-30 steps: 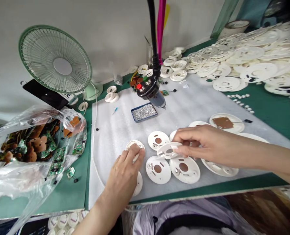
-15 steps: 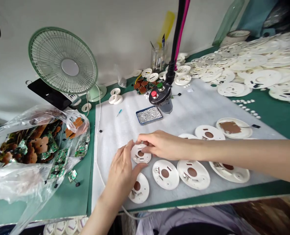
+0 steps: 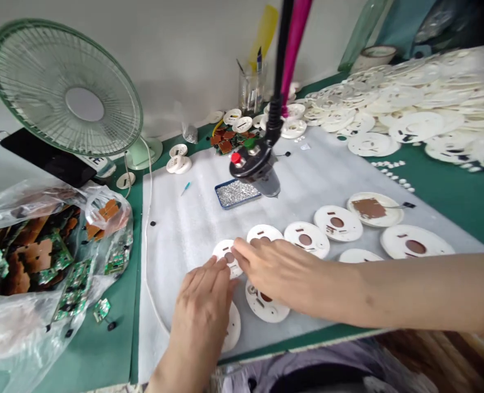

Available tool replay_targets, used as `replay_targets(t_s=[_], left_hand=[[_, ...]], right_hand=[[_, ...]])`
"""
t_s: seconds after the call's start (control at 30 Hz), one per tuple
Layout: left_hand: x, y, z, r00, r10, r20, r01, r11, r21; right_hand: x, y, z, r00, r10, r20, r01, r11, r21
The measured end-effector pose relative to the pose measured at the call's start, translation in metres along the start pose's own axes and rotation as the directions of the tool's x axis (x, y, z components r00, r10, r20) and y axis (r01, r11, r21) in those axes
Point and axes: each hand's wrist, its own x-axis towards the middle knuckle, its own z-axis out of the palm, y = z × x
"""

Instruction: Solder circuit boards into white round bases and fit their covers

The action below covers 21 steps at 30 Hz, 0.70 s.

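The left hand [image 3: 203,308] and the right hand [image 3: 278,270] are close together, fingertips touching opposite sides of a small round white plastic disc with a brown centre opening [image 3: 227,249]. Whether either set of fingers is clamped on its edge cannot be told. The disc lies on a pale foam sheet [image 3: 180,218] over the green surface [image 3: 106,355].

Nearest the person, one white disc [image 3: 234,330] is partly hidden by the left hand; another [image 3: 271,311] lies beneath the right hand and forearm. Beyond the hands and to their right, more white discs [image 3: 306,238] show brown through round openings, so they look already covered. A shallow white dish with an exposed brown board and a dark lead [image 3: 373,209] has no such cover; that step appears left for it. Whether the covered discs are fastened is too small to tell.

Left of the sheet, a clear plastic bag of brown and green circuit boards [image 3: 33,251] suggests plenty remains. Farther off are a blue-rimmed tray of tiny silvery pieces [image 3: 237,194], a hanging black power driver with a red button [image 3: 258,168], well apart from the discs, and a large heap of white perforated discs [image 3: 413,103].
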Motion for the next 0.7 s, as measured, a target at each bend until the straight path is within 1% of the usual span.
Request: replay_targets(t_s=[0.07, 0.1, 0.13, 0.17, 0.2, 0.23, 0.27, 0.3, 0.33, 0.37, 0.4, 0.43, 0.47, 0.5, 0.53, 0.57, 0.6, 0.63, 0.67, 0.7], left_hand=[[0.003, -0.007, -0.002, 1.0, 0.011, -0.005, -0.011, 0.999, -0.052], [0.003, -0.01, -0.004, 1.0, 0.018, -0.018, -0.02, 0.998, -0.065], [0.003, -0.014, -0.006, 0.999, 0.022, -0.032, -0.025, 0.997, -0.072], [0.003, -0.019, -0.009, 0.998, 0.033, -0.047, -0.036, 0.997, -0.073], [0.003, -0.022, -0.012, 0.998, 0.042, -0.046, -0.045, 0.996, -0.078], [0.005, -0.025, -0.015, 0.998, 0.05, -0.043, -0.054, 0.995, -0.085], [0.01, -0.027, -0.017, 0.997, 0.066, -0.046, -0.07, 0.993, -0.091], [0.018, -0.026, -0.019, 0.995, 0.093, -0.041, -0.096, 0.991, -0.094], [0.03, -0.022, -0.019, 0.99, 0.134, -0.043, -0.138, 0.986, -0.098], [0.045, -0.014, -0.018, 0.981, 0.189, -0.045, -0.193, 0.976, -0.105], [0.063, -0.004, -0.016, 0.967, 0.252, -0.043, -0.256, 0.959, -0.123], [0.083, 0.009, -0.011, 0.945, 0.323, -0.043, -0.326, 0.933, -0.152], [0.104, 0.023, -0.004, 0.924, 0.383, -0.027, -0.38, 0.905, -0.192], [0.123, 0.038, 0.005, 0.896, 0.443, 0.005, -0.429, 0.87, -0.243], [0.141, 0.053, 0.016, 0.875, 0.482, 0.045, -0.452, 0.847, -0.279], [0.155, 0.065, 0.026, 0.87, 0.487, 0.079, -0.446, 0.845, -0.296], [0.167, 0.074, 0.036, 0.872, 0.477, 0.108, -0.425, 0.849, -0.313], [0.174, 0.08, 0.045, 0.875, 0.465, 0.135, -0.402, 0.853, -0.332], [0.179, 0.083, 0.051, 0.882, 0.446, 0.154, -0.373, 0.859, -0.35], [0.181, 0.083, 0.055, 0.887, 0.429, 0.173, -0.344, 0.862, -0.371]], right_hand=[[0.0, 0.005, -0.011, 0.998, -0.047, 0.034, 0.047, 0.999, 0.018], [-0.002, 0.011, -0.02, 0.997, -0.077, 0.03, 0.076, 0.996, 0.045], [-0.004, 0.019, -0.031, 0.992, -0.121, -0.028, 0.123, 0.987, 0.102], [-0.009, 0.028, -0.042, 0.977, -0.151, -0.152, 0.177, 0.969, 0.173], [-0.013, 0.036, -0.053, 0.929, -0.132, -0.346, 0.227, 0.941, 0.251], [-0.017, 0.045, -0.063, 0.82, -0.055, -0.569, 0.284, 0.903, 0.323], [-0.019, 0.053, -0.071, 0.661, 0.072, -0.747, 0.337, 0.861, 0.382], [-0.018, 0.06, -0.078, 0.506, 0.214, -0.836, 0.364, 0.825, 0.432], [-0.014, 0.066, -0.084, 0.424, 0.309, -0.852, 0.376, 0.796, 0.475], [-0.007, 0.071, -0.088, 0.483, 0.344, -0.805, 0.361, 0.759, 0.541], [0.001, 0.075, -0.092, 0.649, 0.283, -0.706, 0.323, 0.739, 0.592], [0.009, 0.079, -0.096, 0.816, 0.168, -0.553, 0.264, 0.743, 0.615], [0.014, 0.082, -0.101, 0.911, 0.045, -0.409, 0.229, 0.771, 0.595], [0.017, 0.085, -0.105, 0.941, -0.026, -0.336, 0.221, 0.801, 0.557], [0.016, 0.088, -0.11, 0.954, -0.053, -0.295, 0.211, 0.819, 0.533], [0.011, 0.093, -0.114, 0.953, -0.041, -0.301, 0.201, 0.829, 0.523], [0.001, 0.098, -0.116, 0.946, -0.002, -0.325, 0.185, 0.826, 0.533], [-0.011, 0.106, -0.116, 0.94, 0.046, -0.338, 0.165, 0.806, 0.568], [-0.026, 0.114, -0.114, 0.937, 0.093, -0.338, 0.149, 0.768, 0.623], [-0.043, 0.124, -0.111, 0.937, 0.127, -0.325, 0.143, 0.709, 0.69]])
